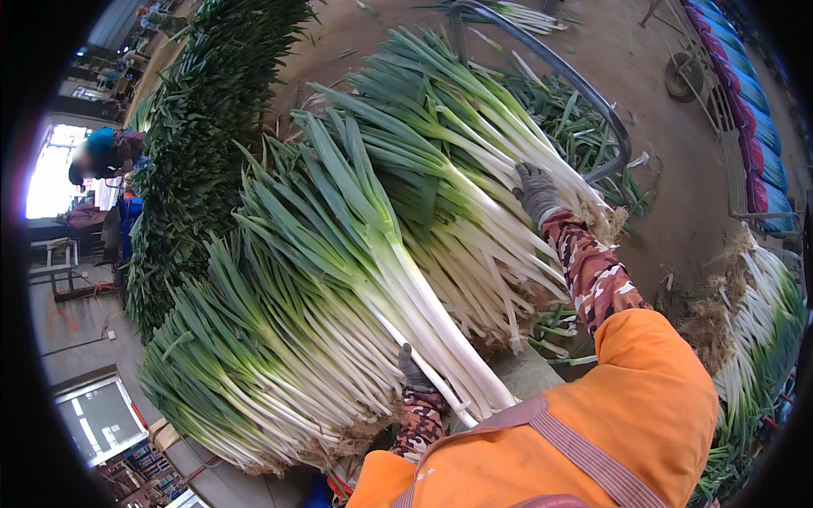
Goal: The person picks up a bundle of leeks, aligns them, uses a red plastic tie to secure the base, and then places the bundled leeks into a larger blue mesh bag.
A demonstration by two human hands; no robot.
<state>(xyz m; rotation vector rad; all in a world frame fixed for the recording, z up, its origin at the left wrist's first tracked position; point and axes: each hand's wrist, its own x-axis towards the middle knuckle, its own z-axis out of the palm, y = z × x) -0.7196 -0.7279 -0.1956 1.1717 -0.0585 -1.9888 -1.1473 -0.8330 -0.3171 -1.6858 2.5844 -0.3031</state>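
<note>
Several long leeks (440, 322), with white stalks and green leaves, slant down toward my orange-clad chest. My left hand (414, 370), in a grey glove, is at the side of these leeks, closed around the nearest stalk; part of its fingers is hidden. My right hand (536, 193), also in a grey glove, reaches forward to the right-hand pile of leeks (474, 182). Its fingers are stretched out and lie on the white stalks, not wrapped round them. Another row of leeks (288, 364), roots toward me, lies left of my left hand.
A curved metal bar (584, 85) rises behind the right pile. A tall bank of green leaves (212, 135) stands at left. More leeks (762, 313) lie at far right. A cart (707, 93) and blue-and-purple bundles (754, 110) are beyond. Another person (106, 157) is at far left.
</note>
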